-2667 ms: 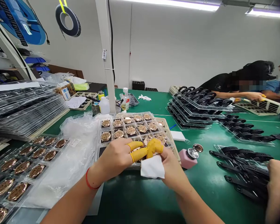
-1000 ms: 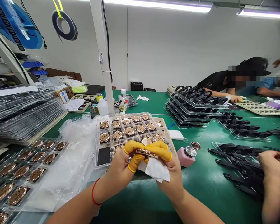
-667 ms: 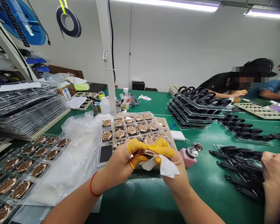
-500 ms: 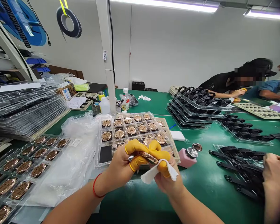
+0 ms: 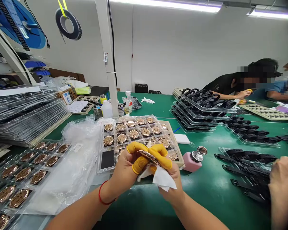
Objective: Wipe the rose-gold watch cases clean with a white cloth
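One watch case (image 5: pixel 147 156), finger-pinched by left hand (image 5: pixel 124 169) and right hand (image 5: pixel 172 171) (cloth (image 5: pixel 163 179) in the latter), seems half-wiped, not yet in the tray (image 5: pixel 108 148).

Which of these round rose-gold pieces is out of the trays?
The rose-gold piece held tilted between your left hand and right hand, by the white cloth; the others in view lie in trays.

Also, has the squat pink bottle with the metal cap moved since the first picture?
No: against the white upright post, the bottle shows no visible shift either way.
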A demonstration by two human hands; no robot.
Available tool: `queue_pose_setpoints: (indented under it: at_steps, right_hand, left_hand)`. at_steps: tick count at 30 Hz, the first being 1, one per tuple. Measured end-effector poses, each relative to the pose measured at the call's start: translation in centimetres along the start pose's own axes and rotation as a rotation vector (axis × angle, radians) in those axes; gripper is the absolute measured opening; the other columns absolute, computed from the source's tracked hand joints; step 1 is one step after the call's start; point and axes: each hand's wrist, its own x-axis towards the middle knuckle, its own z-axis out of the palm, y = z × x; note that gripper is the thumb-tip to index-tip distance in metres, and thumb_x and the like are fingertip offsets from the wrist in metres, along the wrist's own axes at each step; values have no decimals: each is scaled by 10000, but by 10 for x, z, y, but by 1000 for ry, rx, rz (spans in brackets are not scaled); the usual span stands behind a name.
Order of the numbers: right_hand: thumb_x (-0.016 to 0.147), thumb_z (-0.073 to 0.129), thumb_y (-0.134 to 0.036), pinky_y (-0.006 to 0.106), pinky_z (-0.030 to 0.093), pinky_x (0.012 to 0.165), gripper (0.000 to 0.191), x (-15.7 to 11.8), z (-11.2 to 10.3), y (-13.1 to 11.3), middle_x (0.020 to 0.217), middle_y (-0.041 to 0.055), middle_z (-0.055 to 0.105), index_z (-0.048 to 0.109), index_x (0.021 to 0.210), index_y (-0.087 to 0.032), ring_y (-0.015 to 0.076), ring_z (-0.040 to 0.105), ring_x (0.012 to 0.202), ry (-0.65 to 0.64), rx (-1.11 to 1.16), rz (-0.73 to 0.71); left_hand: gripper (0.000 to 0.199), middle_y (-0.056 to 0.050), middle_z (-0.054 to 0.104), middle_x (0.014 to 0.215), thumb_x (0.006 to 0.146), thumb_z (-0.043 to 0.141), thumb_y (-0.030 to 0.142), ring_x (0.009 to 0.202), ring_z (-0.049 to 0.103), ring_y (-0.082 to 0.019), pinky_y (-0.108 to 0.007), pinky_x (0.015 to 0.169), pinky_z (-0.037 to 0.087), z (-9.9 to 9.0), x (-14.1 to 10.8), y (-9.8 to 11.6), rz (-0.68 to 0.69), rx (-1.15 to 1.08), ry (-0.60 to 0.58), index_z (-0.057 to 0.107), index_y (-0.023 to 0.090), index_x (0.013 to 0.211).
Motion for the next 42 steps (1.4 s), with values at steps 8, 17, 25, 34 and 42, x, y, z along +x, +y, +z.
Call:
queue_pose_setpoints:
  at_steps: [8,17,25,34,42]
  right_hand:
    - [823,663,-194,341,489,647,357,14,-25,-16,784,34,646,684,1164,-299,202,586,723,-81,-611,-338]
    - [725,774,-425,296,554,649,163,21,-16,-7,704,19,647,782,840,-310,165,631,678,-131,293,470]
    - [663,828,-313,267,464,585,191,17,-15,-23,765,0,568,683,746,-220,142,520,682,-134,-71,428]
    - [816,665,-456,275,456,605,258,9,-15,-17,807,31,601,604,884,-214,170,534,711,-89,-350,274]
    - [827,696,-342,260,514,652,137,17,-29,-33,903,23,668,687,941,-267,161,619,773,-305,-58,435]
  left_hand:
    - [146,-38,670,807,936,552,271,724,576,-165,-267,649,439,-13,-3,24,229,1062,-176,652,178,882]
    - [309,-58,636,678,995,402,225,644,538,-165,-271,577,433,-25,10,22,648,1251,-174,657,127,849]
    - [224,-40,661,751,946,451,101,776,582,-177,-385,889,471,-33,13,21,675,1349,-384,653,151,862]
    - [275,-19,626,700,940,464,115,720,562,-151,-383,917,467,-29,13,17,661,1379,-423,576,157,692]
    - [220,-51,684,804,967,431,190,769,601,-179,-379,887,488,-35,12,36,573,1207,-397,649,169,949]
